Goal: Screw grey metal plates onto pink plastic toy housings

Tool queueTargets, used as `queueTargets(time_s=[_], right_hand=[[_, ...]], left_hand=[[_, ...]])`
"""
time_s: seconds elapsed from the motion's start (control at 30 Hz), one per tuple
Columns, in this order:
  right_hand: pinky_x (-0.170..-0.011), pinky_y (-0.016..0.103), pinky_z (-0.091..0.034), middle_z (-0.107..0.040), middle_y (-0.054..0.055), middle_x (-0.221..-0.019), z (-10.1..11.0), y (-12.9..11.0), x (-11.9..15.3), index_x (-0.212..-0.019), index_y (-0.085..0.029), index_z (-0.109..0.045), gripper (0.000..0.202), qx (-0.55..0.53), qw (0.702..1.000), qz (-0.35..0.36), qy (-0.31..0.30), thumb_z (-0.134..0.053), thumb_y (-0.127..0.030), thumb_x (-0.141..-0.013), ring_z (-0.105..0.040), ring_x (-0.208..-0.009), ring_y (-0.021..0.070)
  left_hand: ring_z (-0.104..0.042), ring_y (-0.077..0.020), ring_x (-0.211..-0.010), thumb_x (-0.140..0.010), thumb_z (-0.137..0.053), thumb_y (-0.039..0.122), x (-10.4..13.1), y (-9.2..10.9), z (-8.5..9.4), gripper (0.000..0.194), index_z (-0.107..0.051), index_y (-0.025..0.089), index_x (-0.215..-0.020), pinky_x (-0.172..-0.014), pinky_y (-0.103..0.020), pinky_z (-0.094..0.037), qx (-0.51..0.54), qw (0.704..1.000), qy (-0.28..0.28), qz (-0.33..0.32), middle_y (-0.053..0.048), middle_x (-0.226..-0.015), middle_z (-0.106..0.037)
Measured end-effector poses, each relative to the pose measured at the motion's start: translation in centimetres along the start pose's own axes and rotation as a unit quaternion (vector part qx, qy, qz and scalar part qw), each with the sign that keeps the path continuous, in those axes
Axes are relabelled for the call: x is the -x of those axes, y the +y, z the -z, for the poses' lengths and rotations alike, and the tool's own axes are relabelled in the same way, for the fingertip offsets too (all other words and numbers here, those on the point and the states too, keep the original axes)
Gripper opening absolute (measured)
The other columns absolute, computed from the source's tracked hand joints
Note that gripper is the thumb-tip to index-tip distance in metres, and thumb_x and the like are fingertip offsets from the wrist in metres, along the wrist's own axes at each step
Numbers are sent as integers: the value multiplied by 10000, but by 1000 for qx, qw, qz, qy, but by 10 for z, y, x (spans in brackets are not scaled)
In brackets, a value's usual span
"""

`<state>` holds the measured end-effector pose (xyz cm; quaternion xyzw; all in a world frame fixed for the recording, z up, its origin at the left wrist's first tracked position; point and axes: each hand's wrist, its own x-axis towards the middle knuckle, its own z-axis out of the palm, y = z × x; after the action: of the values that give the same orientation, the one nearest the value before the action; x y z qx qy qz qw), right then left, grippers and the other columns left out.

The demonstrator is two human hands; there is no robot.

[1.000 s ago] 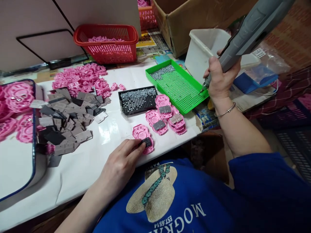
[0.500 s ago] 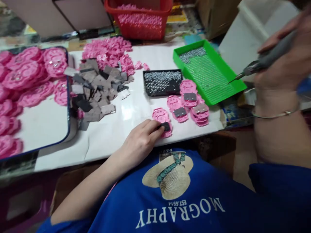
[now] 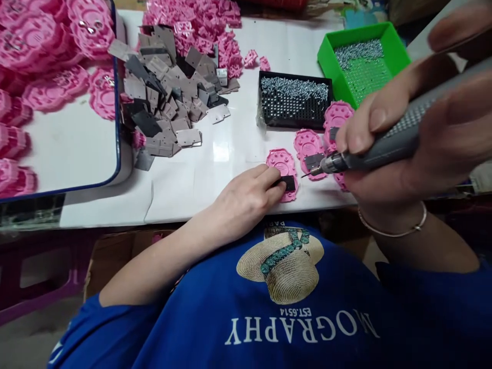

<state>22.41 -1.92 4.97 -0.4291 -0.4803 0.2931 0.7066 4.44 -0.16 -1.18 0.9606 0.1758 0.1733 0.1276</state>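
My left hand (image 3: 255,197) presses its fingers on a small dark plate (image 3: 288,183) lying on a pink plastic part (image 3: 282,163) near the table's front edge. Wrapped round a grey electric screwdriver (image 3: 400,136), my right hand (image 3: 418,148) is on the right, the thin tip just over the neighbouring pink part (image 3: 307,145), which carries a grey plate (image 3: 313,161). More pink parts (image 3: 338,115) are partly hidden behind my right hand. A black tray of screws (image 3: 294,102) stands behind them, beside a green tray (image 3: 328,66) that also holds screws.
Loose grey plates (image 3: 169,92) form a heap left of centre, with small pink pieces (image 3: 196,25) piled behind. At the left a white tray with a blue rim (image 3: 73,154) holds many pink parts (image 3: 38,41). The white table surface (image 3: 192,179) bears these things.
My right hand has brought the screwdriver from the upper right down and left, close to the pink parts. The left hand still holds the dark plate on its pink part. The view has shifted.
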Motion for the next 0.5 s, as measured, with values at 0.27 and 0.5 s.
queueTargets(time_s=[0.27, 0.5], right_hand=[[-340, 291, -316, -456, -18, -645, -10, 22, -1, -926, -264, -641, 472, 13, 997, 65, 33, -745, -645, -667, -387, -401, 62], [-338, 271, -287, -425, -16, -661, -8, 32, -2, -936, -242, -582, 402, 0, 993, 111, 40, -730, -539, -708, -366, -396, 49]], left_hand=[[-554, -181, -863, -1027, -327, 198, 0, 0, 0, 341, -655, 122, -969, -756, -317, -494, -15, 1000, -7, 2, -84, -965, -615], [-555, -185, -884, -1022, -341, 190, 0, 0, -1, 327, -657, 117, -985, -769, -317, -494, -11, 1000, -9, 2, -86, -969, -615]])
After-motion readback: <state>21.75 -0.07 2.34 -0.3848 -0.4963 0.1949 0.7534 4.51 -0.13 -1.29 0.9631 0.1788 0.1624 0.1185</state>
